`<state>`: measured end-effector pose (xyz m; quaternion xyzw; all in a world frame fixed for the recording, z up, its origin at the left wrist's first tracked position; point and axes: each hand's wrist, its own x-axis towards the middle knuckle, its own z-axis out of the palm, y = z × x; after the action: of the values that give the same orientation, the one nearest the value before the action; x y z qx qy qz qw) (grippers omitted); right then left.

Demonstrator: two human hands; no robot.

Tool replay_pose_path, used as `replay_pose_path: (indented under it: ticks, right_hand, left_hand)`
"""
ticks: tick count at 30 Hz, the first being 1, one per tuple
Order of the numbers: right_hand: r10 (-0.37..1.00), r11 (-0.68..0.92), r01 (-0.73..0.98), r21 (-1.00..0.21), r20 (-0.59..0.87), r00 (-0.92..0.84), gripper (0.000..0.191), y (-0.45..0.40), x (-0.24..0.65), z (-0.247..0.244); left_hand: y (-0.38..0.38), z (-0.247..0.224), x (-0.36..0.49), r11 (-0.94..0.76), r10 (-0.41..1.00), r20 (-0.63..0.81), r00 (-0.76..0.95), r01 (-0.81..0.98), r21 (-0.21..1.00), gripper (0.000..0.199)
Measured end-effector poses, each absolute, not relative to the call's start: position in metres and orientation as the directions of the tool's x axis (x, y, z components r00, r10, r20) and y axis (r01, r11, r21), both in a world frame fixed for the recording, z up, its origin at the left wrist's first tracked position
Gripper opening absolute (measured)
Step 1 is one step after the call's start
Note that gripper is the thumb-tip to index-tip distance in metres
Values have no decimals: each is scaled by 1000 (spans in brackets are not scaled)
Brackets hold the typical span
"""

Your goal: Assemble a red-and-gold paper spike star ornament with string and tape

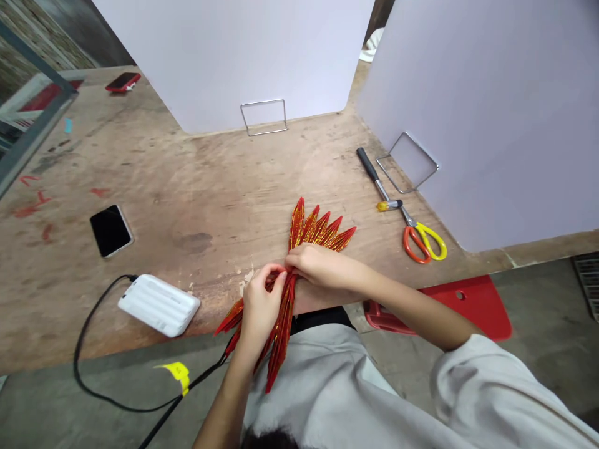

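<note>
A red and gold pleated foil decoration [282, 330] spreads in pointed folds above and below my two hands, at the front edge of the table. My left hand [262, 299] pinches its gathered middle between thumb and forefinger. Right beside it, my right hand [311, 260] is closed on the same narrow middle, fingertips nearly touching the left thumb. The upper points fan out over the tabletop, while the lower ones hang toward my lap. My fingers hide the exact spot where the folds come together.
Scissors with red and yellow handles [423, 242] and a small hammer [374, 171] lie at the right. At the left are a phone [111, 231] and a white power bank [159, 305] with a black cable [79, 337]. White panels [234, 56] on wire stands rise behind.
</note>
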<state>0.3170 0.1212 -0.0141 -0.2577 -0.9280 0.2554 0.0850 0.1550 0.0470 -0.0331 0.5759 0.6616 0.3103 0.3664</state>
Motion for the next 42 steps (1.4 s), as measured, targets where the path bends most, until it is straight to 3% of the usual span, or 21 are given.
replay_pose_path:
  ticks: [4,10,15,21,26,32,36,42]
  right_hand:
    - [648,592,400,-700,118,-753,12,115,322,-33]
    - [706,391,310,-866,67,-705,25,116,326,-39]
    - [712,365,243,-899,101,-695,28,117,328,-42]
    - [772,279,121,-953,148,-619,21,118,328,-54]
    - [799,239,120,-964,125,-588,21,119,326,-52]
    - [770,226,137,-964,91,-631,20,127,327,-47]
    - [757,198,150,-969,54,-652,20,127,328,-46]
    - [866,93,176,-980,-8,-500,25,112,325,-43]
  left_hand:
    - [53,-36,152,161,987,-153,-58,483,861,14]
    - [63,-44,148,131,988,-155,21,428,894,14]
    - [67,-40,148,155,981,-186,56,347,925,35]
    - [74,-39,146,180,967,-226,114,316,931,39]
    - [82,-42,145,160,952,-248,178,399,903,46]
    - [93,-41,145,144,917,-304,259,497,856,27]
    - [94,-39,147,193,914,-342,220,506,841,27]
    - [93,-36,152,243,915,-363,176,478,844,22]
